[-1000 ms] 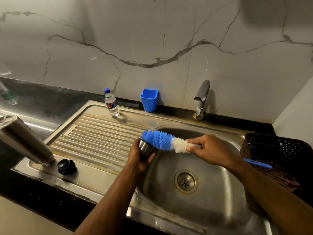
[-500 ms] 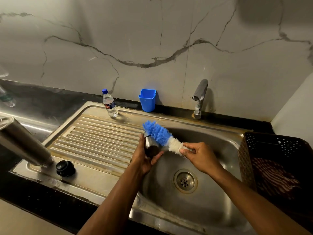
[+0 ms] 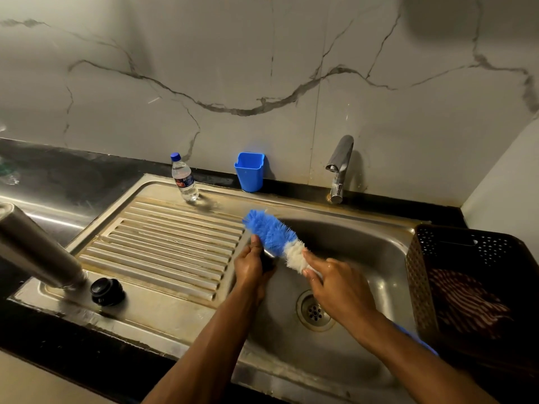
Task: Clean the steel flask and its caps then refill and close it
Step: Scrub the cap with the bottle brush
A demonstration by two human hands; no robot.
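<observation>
My left hand (image 3: 250,265) grips a small steel cap (image 3: 267,262) at the sink's left rim; the cap is mostly hidden by my fingers. My right hand (image 3: 335,282) holds a bottle brush (image 3: 274,234) by its stem, just below the white bristles. The blue bristles lie across the cap and point up-left. The tall steel flask (image 3: 32,252) stands open at the left end of the drainboard. A black inner cap (image 3: 106,291) sits beside its base.
A small water bottle (image 3: 183,182) and a blue plastic holder (image 3: 249,171) stand at the back of the drainboard (image 3: 163,243). The tap (image 3: 339,167) is off above the basin (image 3: 364,258). A dark perforated basket (image 3: 472,284) with striped cloth sits right of the sink.
The brush has swung so its blue head tilts further up-left, sliding over the cap. My right hand has moved lower and closer. My left hand turned the cap slightly.
</observation>
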